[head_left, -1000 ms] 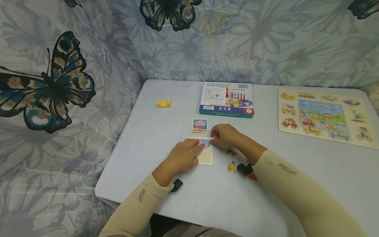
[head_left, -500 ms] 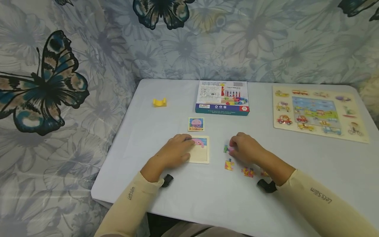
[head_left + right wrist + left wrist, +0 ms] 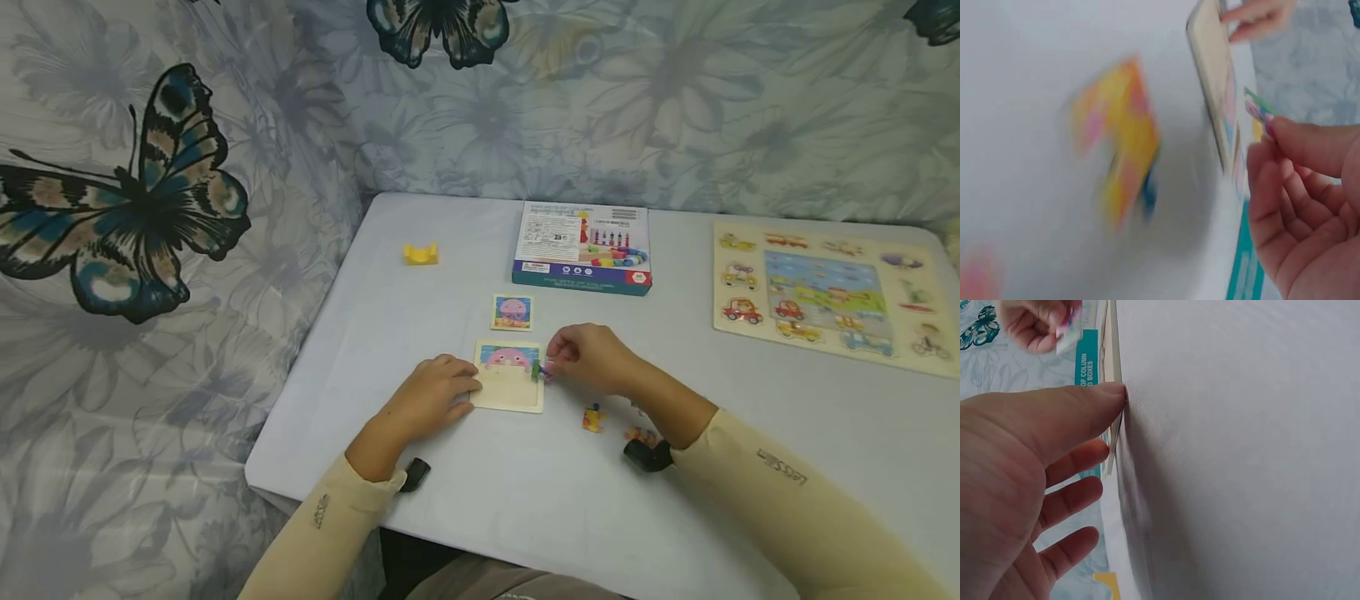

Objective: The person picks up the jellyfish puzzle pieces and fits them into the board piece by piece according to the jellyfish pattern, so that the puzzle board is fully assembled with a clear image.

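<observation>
A wooden puzzle tray (image 3: 508,393) lies on the table, with pink-and-blue pieces filling its upper part and bare wood below. My left hand (image 3: 426,395) is at the tray's left side; in the left wrist view its thumb (image 3: 1085,412) touches the tray edge and the other fingers are loosely extended. Between thumb and index finger, my right hand (image 3: 592,358) pinches a small green-and-purple puzzle piece (image 3: 1260,109), tilted over the tray's right edge. A yellow puzzle piece (image 3: 592,419) lies to the right, blurred in the right wrist view.
Another orange-red piece (image 3: 642,435) lies partly hidden by the right wrist. Beyond the tray is a small square jellyfish picture (image 3: 512,312). Farther back are a boxed bead set (image 3: 581,250) and a yellow curved block (image 3: 421,254). A vehicle peg puzzle board (image 3: 825,346) lies far right.
My right hand left the tray, reached the pieces on the right and came back to the tray's right edge with the green-and-purple piece. My left hand drew back from the pieces to the tray's left edge.
</observation>
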`<state>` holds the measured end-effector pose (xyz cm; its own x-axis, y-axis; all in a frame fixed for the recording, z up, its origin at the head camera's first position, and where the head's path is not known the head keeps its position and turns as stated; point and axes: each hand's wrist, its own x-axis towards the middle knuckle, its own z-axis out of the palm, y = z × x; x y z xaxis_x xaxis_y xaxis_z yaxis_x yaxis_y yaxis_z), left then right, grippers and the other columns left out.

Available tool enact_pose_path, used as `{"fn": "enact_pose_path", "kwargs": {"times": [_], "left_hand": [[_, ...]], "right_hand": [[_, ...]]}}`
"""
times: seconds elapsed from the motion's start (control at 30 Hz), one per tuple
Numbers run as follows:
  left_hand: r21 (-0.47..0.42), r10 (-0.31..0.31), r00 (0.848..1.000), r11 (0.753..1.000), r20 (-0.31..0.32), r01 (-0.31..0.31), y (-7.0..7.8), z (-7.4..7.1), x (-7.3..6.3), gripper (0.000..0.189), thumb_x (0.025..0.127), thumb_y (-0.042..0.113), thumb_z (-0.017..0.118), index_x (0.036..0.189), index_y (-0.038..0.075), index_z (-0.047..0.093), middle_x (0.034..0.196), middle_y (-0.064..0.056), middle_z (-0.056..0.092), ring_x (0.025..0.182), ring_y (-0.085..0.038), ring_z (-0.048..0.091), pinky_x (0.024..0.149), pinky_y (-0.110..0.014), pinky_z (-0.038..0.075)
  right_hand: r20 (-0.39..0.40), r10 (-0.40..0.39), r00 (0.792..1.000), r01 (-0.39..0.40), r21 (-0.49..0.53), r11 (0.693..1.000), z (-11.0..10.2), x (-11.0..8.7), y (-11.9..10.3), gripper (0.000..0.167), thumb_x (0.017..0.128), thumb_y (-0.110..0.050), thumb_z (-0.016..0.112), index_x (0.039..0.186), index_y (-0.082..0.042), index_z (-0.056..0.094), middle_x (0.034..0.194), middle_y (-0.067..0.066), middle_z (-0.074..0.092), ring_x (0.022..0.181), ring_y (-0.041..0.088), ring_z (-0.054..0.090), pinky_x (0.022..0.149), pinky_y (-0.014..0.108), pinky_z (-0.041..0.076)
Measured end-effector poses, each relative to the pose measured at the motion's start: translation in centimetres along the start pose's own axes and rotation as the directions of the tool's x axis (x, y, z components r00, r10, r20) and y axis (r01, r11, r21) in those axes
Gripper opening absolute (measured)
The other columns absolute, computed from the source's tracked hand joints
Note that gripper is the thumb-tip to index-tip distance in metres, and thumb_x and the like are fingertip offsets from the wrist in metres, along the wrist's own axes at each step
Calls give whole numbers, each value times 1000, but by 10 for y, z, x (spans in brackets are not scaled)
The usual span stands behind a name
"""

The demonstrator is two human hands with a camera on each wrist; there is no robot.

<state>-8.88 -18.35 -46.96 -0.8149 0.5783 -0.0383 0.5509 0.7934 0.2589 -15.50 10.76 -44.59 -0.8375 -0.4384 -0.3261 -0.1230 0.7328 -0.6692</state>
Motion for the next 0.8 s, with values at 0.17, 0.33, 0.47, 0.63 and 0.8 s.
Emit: {"fn": "enact_pose_path", "kwargs": {"times": [0.17, 0.33, 0.47, 0.63, 0.8], "left_hand": [[16, -10, 1000, 1000, -17, 10, -1, 1, 2, 27, 91, 26, 79, 116, 18, 76, 130, 1, 66, 125, -21, 57, 104, -44, 47], [23, -36, 999, 999, -10, 36, 0, 2, 2, 32, 92, 28, 78, 122, 17, 71, 129, 2, 68, 125, -20, 58, 106, -43, 46], [32, -68, 997, 997, 28, 67, 1, 0, 1, 46, 94, 29, 75, 137, 15, 63, 133, 0, 65, 127, -22, 55, 109, -43, 44], [49, -99, 991, 994, 87, 95, 3, 0, 3, 56, 97, 32, 71, 149, 16, 55, 137, -1, 57, 124, -22, 51, 107, -43, 43], [45, -116, 986, 993, 116, 112, 5, 0, 5, 56, 97, 32, 69, 149, 17, 55, 136, 0, 56, 121, -21, 49, 105, -42, 43]], "right_hand": [[0, -47, 999, 47, 35, 998, 23, 25, -27, 13, 92, -24, 78, 89, -13, 72, 80, 3, 63, 79, 19, 57, 67, 27, 49], [15, -91, 996, 91, -14, 996, 43, 41, -46, 11, 93, -21, 76, 86, -14, 71, 77, 1, 64, 76, 16, 58, 66, 25, 49], [11, -93, 996, 94, -101, 990, 51, 46, -52, 9, 93, -17, 74, 86, -13, 70, 75, 0, 63, 73, 16, 57, 65, 27, 47], [9, -70, 998, 70, -123, 990, 52, 48, -51, 10, 92, -21, 77, 88, -14, 71, 77, 2, 61, 77, 18, 56, 66, 28, 47], [41, -43, 998, 47, -95, 994, 48, 51, -48, 14, 90, -24, 79, 91, -14, 69, 80, 3, 60, 79, 18, 56, 67, 28, 47]]}}
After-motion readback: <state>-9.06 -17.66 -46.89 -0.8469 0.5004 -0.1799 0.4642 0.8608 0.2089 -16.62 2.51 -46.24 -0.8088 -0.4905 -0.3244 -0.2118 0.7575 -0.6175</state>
